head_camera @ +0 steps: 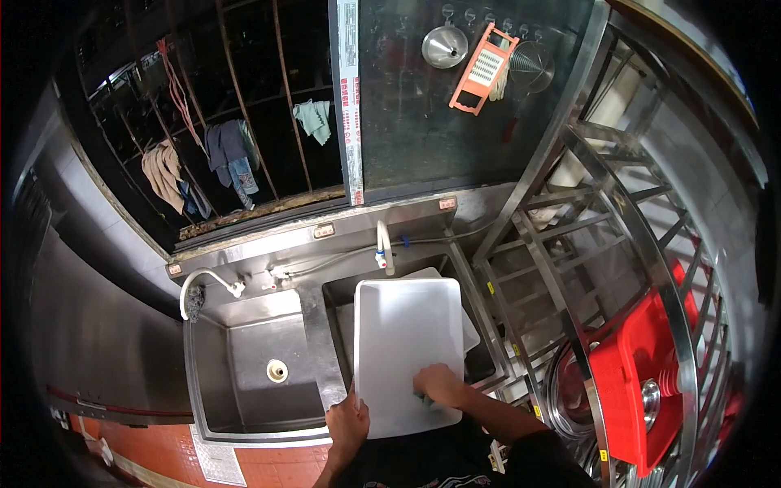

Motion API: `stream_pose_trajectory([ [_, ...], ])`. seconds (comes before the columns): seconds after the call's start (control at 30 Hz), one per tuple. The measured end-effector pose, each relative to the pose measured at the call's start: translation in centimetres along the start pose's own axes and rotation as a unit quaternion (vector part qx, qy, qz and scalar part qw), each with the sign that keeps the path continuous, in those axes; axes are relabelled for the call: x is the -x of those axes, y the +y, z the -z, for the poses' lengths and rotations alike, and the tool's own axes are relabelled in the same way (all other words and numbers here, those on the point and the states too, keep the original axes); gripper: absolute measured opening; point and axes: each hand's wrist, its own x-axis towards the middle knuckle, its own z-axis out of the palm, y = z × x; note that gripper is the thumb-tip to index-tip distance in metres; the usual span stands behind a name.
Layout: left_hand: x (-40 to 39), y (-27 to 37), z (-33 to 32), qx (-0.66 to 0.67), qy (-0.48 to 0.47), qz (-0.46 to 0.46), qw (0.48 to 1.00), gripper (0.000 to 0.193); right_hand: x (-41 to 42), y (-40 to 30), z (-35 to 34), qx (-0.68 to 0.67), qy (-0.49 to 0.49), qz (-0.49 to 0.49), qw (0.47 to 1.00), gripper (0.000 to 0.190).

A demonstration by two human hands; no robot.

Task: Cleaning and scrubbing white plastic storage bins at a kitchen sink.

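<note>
A white plastic tray or shallow bin (407, 341) lies tilted over the right basin of a stainless steel sink (314, 341). My left hand (348, 422) grips its lower left rim. Against the inside of the tray, at its lower right, my right hand (440, 385) presses a greenish scouring pad or cloth (422, 399), mostly hidden by the fingers. Behind the tray, another white plastic piece (471, 332) shows in the right basin. A pale faucet (383, 244) stands above that basin.
Left of the tray is a sink basin with a drain (277, 371), under a curved faucet (204, 274). A metal rack (552, 293) on the right holds a red plastic basket (631, 378). A grater (485, 70) and a funnel (445, 47) hang on the window panel. Cloths (229, 152) hang on window bars.
</note>
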Motion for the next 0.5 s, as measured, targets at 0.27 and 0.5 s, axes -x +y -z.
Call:
stream_pose_trajectory([
  [0.27, 0.1, 0.7, 0.4, -0.022, -0.005, 0.013, 1.0, 0.048, -4.1, 3.2, 5.2, 0.222, 0.182, -0.05, 0.956, 0.009],
  [0.5, 0.2, 1.7, 0.8, -0.08, -0.006, -0.005, 0.997, 0.052, -4.7, 5.6, 8.2, 0.384, 0.241, -0.071, 0.889, 0.014],
])
